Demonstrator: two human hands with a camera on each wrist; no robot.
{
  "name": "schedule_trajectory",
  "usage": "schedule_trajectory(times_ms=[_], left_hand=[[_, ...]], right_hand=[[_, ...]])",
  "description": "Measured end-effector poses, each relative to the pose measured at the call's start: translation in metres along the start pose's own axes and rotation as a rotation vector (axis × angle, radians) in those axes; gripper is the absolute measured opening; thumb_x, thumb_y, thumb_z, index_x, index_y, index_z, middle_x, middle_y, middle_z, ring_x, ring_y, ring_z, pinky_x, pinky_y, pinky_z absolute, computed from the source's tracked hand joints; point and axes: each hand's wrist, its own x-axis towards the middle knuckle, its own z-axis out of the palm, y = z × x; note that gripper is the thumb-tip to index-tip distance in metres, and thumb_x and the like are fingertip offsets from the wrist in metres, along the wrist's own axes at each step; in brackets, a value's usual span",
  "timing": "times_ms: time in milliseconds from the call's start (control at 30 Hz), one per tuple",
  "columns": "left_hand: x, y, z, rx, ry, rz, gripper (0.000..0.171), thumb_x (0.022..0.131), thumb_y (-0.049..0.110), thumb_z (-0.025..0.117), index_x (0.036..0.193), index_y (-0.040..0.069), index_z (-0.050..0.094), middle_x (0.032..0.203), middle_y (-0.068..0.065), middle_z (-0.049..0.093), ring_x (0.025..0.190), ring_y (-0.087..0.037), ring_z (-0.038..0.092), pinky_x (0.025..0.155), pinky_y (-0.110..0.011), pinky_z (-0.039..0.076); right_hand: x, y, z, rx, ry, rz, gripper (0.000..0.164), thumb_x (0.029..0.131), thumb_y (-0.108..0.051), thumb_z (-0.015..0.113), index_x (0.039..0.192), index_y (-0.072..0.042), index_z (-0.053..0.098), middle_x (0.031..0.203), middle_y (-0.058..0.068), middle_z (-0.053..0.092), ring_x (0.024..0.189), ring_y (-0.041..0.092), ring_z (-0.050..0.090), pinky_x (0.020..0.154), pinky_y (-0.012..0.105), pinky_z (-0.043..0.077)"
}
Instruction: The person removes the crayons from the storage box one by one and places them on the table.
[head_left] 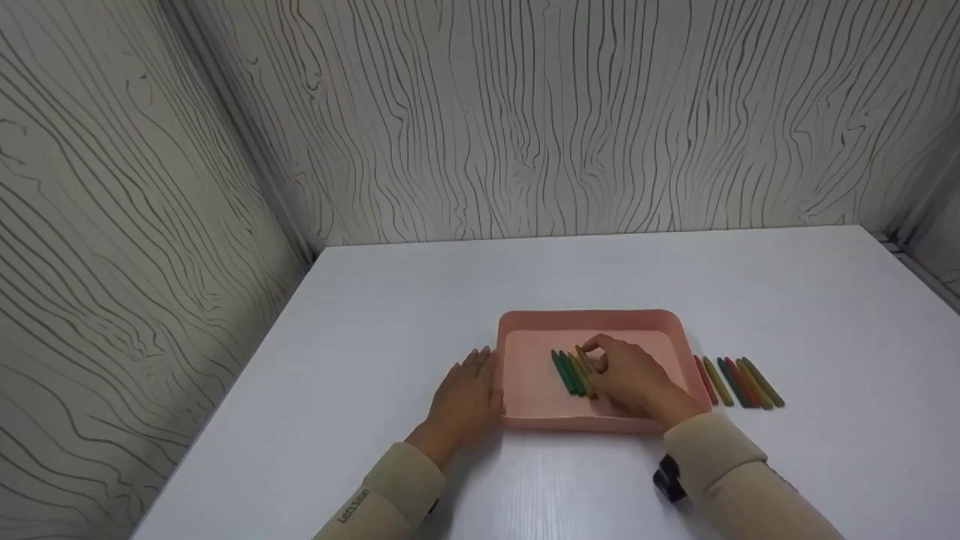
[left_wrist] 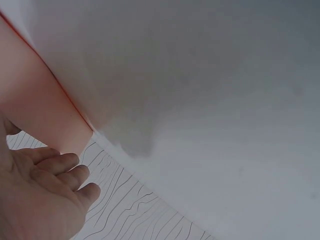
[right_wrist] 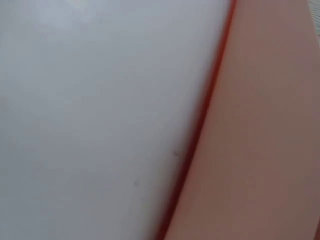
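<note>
A pink tray (head_left: 540,422) lies on the white table, with green crayons (head_left: 566,373) and yellowish crayons (head_left: 577,375) side by side on its floor. Over the tray, my right hand (head_left: 634,375) pinches a yellowish crayon (head_left: 583,354) between thumb and index finger, at the right end of that row. My left hand (head_left: 466,397) rests with straight fingers against the tray's left wall. The left wrist view shows the fingers of this hand (left_wrist: 45,195) by the tray wall (left_wrist: 45,105). Only the tray's side (right_wrist: 250,125) and the table appear in the right wrist view; my right hand is out of it.
Just right of the tray, a red crayon (head_left: 706,381) and a yellowish one (head_left: 718,381) lie on the table (head_left: 375,337). Farther right is a group of several crayons (head_left: 750,382) in mixed colours. Wood-patterned panels (head_left: 525,120) stand behind and at the left.
</note>
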Motion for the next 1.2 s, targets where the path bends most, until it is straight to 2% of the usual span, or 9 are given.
schedule_trajectory(times_ms=[167, 267, 333, 400, 567, 633, 867, 1200], left_hand=[[0.0, 0.001, 0.001, 0.004, -0.005, 0.0, 0.054, 0.1, 0.027, 0.039, 0.146, 0.0, 0.034, 0.151, -0.012, 0.033, 0.139, -0.029, 0.027, 0.112, -0.045, 0.022], [0.001, 0.001, 0.0, 0.006, -0.003, 0.0, 0.054, 0.1, 0.027, 0.039, 0.146, 0.0, 0.035, 0.15, -0.012, 0.034, 0.139, -0.029, 0.027, 0.112, -0.045, 0.023], [0.001, 0.002, 0.0, 0.006, -0.003, -0.003, 0.054, 0.1, 0.028, 0.039, 0.146, 0.001, 0.035, 0.15, -0.012, 0.034, 0.139, -0.028, 0.028, 0.112, -0.045, 0.023], [0.001, 0.002, 0.0, 0.002, -0.001, -0.006, 0.054, 0.1, 0.028, 0.04, 0.146, 0.001, 0.035, 0.15, -0.012, 0.034, 0.139, -0.028, 0.028, 0.112, -0.045, 0.023], [0.001, 0.001, 0.002, -0.005, -0.002, -0.016, 0.054, 0.1, 0.028, 0.04, 0.147, 0.003, 0.034, 0.151, -0.011, 0.033, 0.14, -0.027, 0.026, 0.112, -0.044, 0.022], [0.0, 0.001, 0.003, -0.003, 0.0, -0.014, 0.053, 0.1, 0.028, 0.039, 0.147, 0.003, 0.034, 0.151, -0.011, 0.033, 0.14, -0.027, 0.026, 0.112, -0.044, 0.022], [0.0, 0.001, 0.001, -0.02, -0.01, -0.031, 0.053, 0.1, 0.027, 0.04, 0.147, 0.003, 0.034, 0.151, -0.011, 0.033, 0.14, -0.028, 0.026, 0.112, -0.045, 0.022], [0.0, 0.001, 0.0, -0.018, -0.018, -0.036, 0.054, 0.099, 0.027, 0.041, 0.147, 0.002, 0.034, 0.151, -0.011, 0.033, 0.14, -0.027, 0.026, 0.112, -0.045, 0.022]], right_hand=[[-0.003, 0.001, -0.008, 0.185, -0.01, 0.034, 0.039, 0.09, -0.013, 0.064, 0.127, -0.016, 0.053, 0.095, 0.007, 0.057, 0.074, 0.021, 0.051, 0.057, 0.031, 0.043], [-0.004, 0.003, -0.015, 0.239, -0.012, 0.059, 0.041, 0.09, -0.014, 0.065, 0.129, -0.02, 0.052, 0.1, 0.009, 0.055, 0.077, 0.022, 0.051, 0.056, 0.029, 0.043], [-0.003, 0.004, -0.02, 0.233, -0.004, 0.049, 0.044, 0.09, -0.013, 0.065, 0.13, -0.021, 0.051, 0.101, 0.009, 0.054, 0.079, 0.022, 0.052, 0.058, 0.028, 0.044], [-0.003, 0.006, -0.027, 0.203, 0.012, -0.01, 0.045, 0.089, -0.011, 0.064, 0.132, -0.017, 0.051, 0.101, 0.009, 0.055, 0.078, 0.022, 0.053, 0.059, 0.029, 0.045], [-0.003, 0.011, -0.042, 0.168, 0.048, -0.159, 0.047, 0.087, -0.002, 0.059, 0.134, -0.007, 0.05, 0.095, 0.012, 0.057, 0.065, 0.025, 0.059, 0.057, 0.031, 0.045], [-0.005, 0.013, -0.047, 0.157, 0.06, -0.176, 0.047, 0.088, -0.002, 0.059, 0.134, -0.005, 0.05, 0.095, 0.013, 0.057, 0.066, 0.026, 0.062, 0.059, 0.031, 0.047], [-0.013, 0.02, -0.066, 0.117, 0.076, -0.167, 0.045, 0.089, -0.008, 0.059, 0.133, -0.003, 0.047, 0.101, 0.015, 0.059, 0.073, 0.028, 0.064, 0.059, 0.033, 0.047], [-0.022, 0.043, -0.09, 0.071, 0.103, -0.093, 0.05, 0.088, -0.008, 0.057, 0.136, -0.002, 0.044, 0.105, 0.018, 0.059, 0.082, 0.027, 0.065, 0.062, 0.032, 0.049]])
